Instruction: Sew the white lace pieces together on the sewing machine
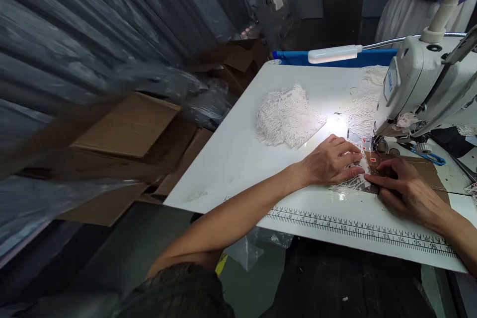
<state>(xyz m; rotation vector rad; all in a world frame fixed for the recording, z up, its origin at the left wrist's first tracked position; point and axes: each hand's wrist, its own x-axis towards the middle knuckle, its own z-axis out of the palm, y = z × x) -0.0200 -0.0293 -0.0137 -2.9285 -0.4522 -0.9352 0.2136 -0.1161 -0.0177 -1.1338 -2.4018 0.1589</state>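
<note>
My left hand [335, 161] rests on a small piece of white lace [356, 179] beside the needle area of a white sewing machine [402, 84]. Its fingers and thumb hold the lace down against the table. Opposite it, my right hand [408, 186] stretches its index finger to the lace's right edge, its other fingers bent and apart. Under that hand lies a brown plate [425, 171] on the machine bed. The presser foot [374, 143] stands just beyond the lace; whether it touches the lace is hard to see.
A pile of white lace [286, 114] lies on the white table [231, 159], with more lace [363, 104] behind the needle. Blue snips [428, 156] lie right of it. A ruler strip [357, 231] lines the front edge. Cardboard boxes [126, 124] stand left; another person [402, 10] is behind.
</note>
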